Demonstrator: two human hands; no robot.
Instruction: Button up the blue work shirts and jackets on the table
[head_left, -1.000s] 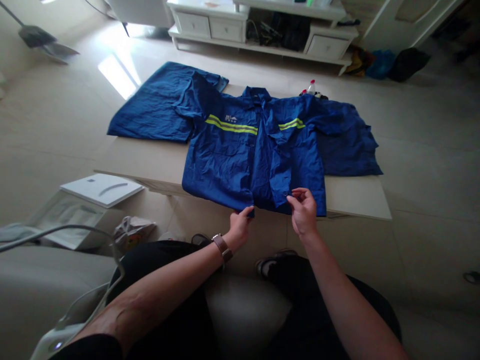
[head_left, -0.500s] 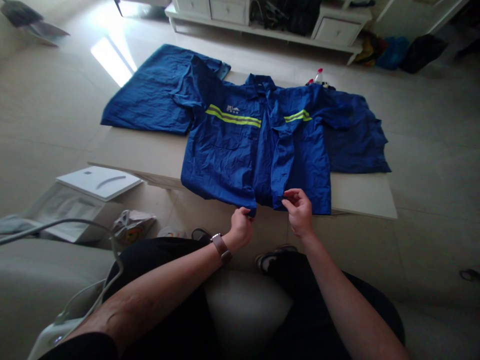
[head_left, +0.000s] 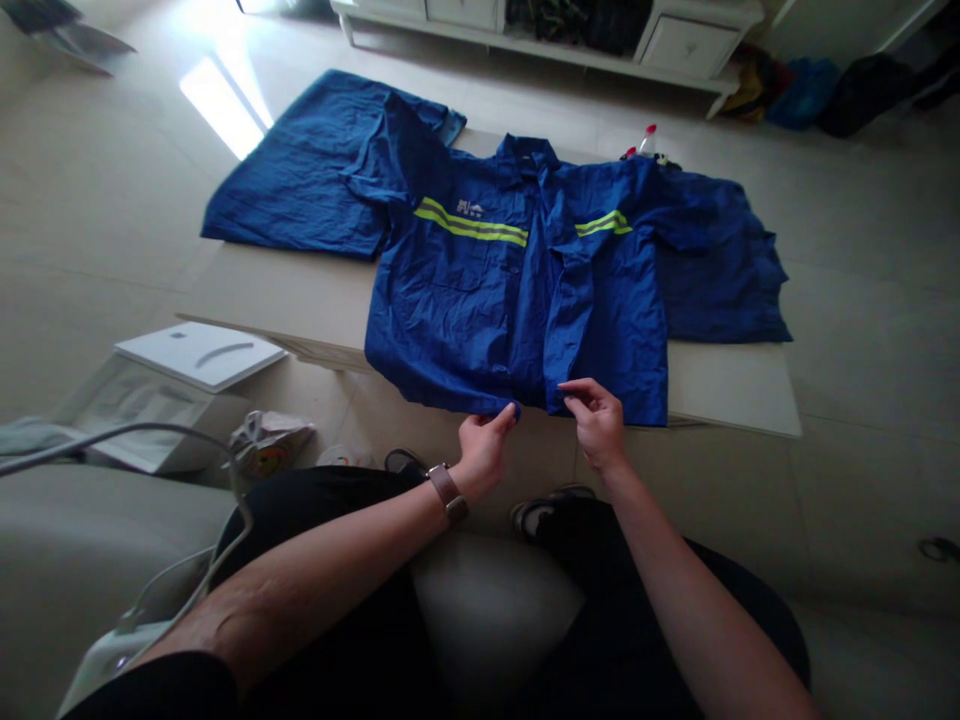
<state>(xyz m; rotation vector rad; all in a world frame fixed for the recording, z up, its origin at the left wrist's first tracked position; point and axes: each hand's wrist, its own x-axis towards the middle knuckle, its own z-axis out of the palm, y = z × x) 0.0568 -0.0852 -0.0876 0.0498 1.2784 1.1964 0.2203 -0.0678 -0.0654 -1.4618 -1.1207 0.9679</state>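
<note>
A blue work jacket (head_left: 450, 290) with yellow-and-grey reflective stripes lies front up on the low table (head_left: 735, 385), its front parted and its collar at the far side. My left hand (head_left: 484, 448), below a wrist with a brown-strapped watch, is closed on the jacket's lower front corner. My right hand (head_left: 598, 420) pinches the other front edge near the hem between thumb and fingers. More blue cloth (head_left: 292, 180) is spread to the left under one sleeve, and another blue piece (head_left: 724, 265) lies to the right under the other.
A bottle with a red cap (head_left: 647, 142) stands behind the jacket. A white box (head_left: 201, 355) rests on a clear bin at the left, beside a plastic bag (head_left: 268, 440). A cable (head_left: 150, 430) loops near my left arm. A white cabinet (head_left: 686, 48) stands across the floor.
My left hand has lifted slightly and turned, its thumb now on top of the jacket corner. The right hand keeps its pinch, fingers a little further left. The view has shifted slightly.
</note>
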